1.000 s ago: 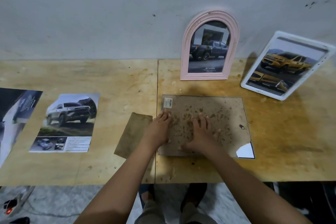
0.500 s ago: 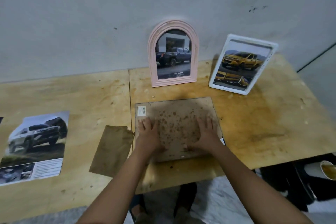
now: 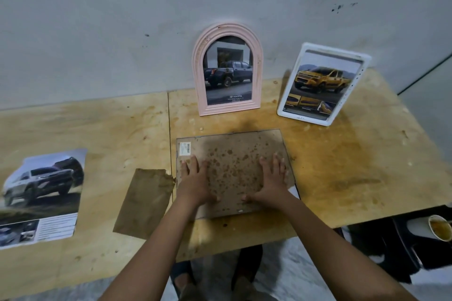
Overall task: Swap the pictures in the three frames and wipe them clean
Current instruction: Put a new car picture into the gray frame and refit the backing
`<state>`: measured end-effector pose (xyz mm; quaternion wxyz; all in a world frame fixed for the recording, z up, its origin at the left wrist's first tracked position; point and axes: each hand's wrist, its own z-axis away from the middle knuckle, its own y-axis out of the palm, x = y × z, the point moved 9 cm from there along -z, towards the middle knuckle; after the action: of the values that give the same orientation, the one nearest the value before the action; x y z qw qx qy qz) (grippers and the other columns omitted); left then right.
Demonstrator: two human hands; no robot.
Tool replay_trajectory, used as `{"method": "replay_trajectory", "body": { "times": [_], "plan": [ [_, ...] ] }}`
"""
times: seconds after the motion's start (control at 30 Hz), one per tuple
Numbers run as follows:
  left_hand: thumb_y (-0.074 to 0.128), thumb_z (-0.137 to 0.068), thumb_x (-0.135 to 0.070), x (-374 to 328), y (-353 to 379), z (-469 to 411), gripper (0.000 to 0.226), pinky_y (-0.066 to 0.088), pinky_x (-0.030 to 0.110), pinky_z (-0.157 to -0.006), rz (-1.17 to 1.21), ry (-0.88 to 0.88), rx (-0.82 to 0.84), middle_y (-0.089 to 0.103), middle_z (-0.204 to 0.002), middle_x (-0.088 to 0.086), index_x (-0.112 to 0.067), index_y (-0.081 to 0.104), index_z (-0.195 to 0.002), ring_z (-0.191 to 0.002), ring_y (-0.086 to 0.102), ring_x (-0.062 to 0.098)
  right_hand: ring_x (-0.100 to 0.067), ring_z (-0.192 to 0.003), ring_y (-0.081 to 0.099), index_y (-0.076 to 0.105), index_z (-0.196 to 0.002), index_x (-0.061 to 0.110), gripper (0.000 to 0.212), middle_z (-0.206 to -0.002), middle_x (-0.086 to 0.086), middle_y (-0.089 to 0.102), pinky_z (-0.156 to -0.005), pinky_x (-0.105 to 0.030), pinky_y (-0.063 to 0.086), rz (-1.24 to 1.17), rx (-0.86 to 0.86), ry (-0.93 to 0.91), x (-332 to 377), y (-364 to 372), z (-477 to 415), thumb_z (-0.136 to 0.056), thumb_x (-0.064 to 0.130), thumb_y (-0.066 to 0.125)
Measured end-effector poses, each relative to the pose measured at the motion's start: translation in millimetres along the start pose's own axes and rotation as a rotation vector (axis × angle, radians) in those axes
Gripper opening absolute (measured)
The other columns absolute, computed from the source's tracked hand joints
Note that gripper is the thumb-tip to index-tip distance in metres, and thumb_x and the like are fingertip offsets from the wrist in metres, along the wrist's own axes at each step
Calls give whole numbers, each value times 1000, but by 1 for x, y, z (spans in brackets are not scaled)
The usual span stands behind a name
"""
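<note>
A flat frame lies face down on the plywood table [image 3: 342, 166], its spotted brown backing board [image 3: 232, 166] facing up with a barcode sticker at its far left corner. My left hand [image 3: 194, 182] presses flat on the board's left part, fingers straight. My right hand [image 3: 271, 182] presses flat on its right part. A pink arched frame [image 3: 227, 69] with a dark pickup picture leans on the wall. A white frame [image 3: 322, 84] with a yellow truck picture leans to its right. A loose print of a silver SUV [image 3: 41, 195] lies at the left.
A brown piece of board or cloth [image 3: 146, 203] lies just left of the flat frame. A paper cup [image 3: 437, 227] with brown liquid sits below the table's right edge among dark objects. The table's near edge runs just under my wrists.
The camera view has swung to the right, so the frames and print sit further left in view. My hands have spread apart on the backing board and stay flat on it.
</note>
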<state>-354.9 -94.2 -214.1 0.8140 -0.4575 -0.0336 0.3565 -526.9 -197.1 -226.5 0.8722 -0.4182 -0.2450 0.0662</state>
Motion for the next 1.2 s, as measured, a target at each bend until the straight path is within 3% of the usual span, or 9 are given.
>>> {"method": "replay_trajectory", "body": {
  "times": [0.13,0.23,0.3,0.57,0.67,0.77,0.9,1.03,1.2],
  "plan": [
    [69,-79,-33,11,-14,6,80,17,44,-115,213,-3,-145,5,-156,12,-19,25,-145,-143,4,35,-32,-143,-16,7,-149,24,106,-156,-10,-17,-116,-44,5,39,7,26,-1,-12,1,-71,50,74],
    [65,-83,-23,36,-41,18,53,33,37,-106,426,-110,-440,32,-143,9,-12,45,-131,-130,28,28,-31,-135,22,36,-136,13,63,-148,-13,25,-106,-41,33,-57,-222,91,-7,-51,1,-83,34,65],
    [66,-83,-21,49,-44,19,51,38,38,-101,507,-199,-483,42,-133,10,-9,47,-129,-123,39,27,-30,-125,33,43,-130,10,48,-136,-14,37,-96,-41,40,-133,-375,165,-22,-72,6,-88,26,58],
    [61,-79,-3,74,-35,10,21,50,34,-74,682,-342,-464,58,-105,11,-10,57,-99,-87,56,25,-36,-108,44,47,-117,5,38,-120,-19,42,-84,-41,44,-268,-323,302,-50,-58,1,-87,25,58],
    [64,-78,-8,79,-34,6,15,53,37,-75,719,-417,-440,60,-103,13,-11,58,-92,-86,59,28,-37,-110,44,48,-120,7,39,-122,-19,41,-85,-41,43,-292,-284,341,-55,-56,-2,-86,25,58],
    [71,-71,-16,80,-34,3,28,55,40,-79,713,-473,-429,57,-105,13,-7,62,-96,-86,59,30,-36,-110,43,49,-123,10,40,-124,-17,40,-83,-40,41,-319,-280,376,-59,-53,-2,-86,24,56],
    [69,-73,-15,80,-45,8,39,54,38,-77,796,-509,-499,55,-113,14,-8,63,-110,-91,59,32,-33,-105,47,56,-107,12,26,-116,-15,47,-77,-36,41,-427,-389,378,-62,-62,4,-86,26,55],
    [65,-78,-17,77,-75,18,39,51,39,-79,835,-471,-635,53,-116,13,-9,59,-116,-95,57,32,-30,-84,55,56,-88,14,16,-99,-18,59,-57,-28,39,-570,-512,325,-54,-82,7,-82,29,56],
    [52,-90,-20,68,-120,43,17,41,29,-75,1132,-323,-851,59,-108,10,-11,61,-101,-89,55,21,-29,-79,51,58,-86,4,31,-85,-15,59,-65,-31,33,-779,-745,212,-33,-130,25,-97,30,45]
  ]
}}
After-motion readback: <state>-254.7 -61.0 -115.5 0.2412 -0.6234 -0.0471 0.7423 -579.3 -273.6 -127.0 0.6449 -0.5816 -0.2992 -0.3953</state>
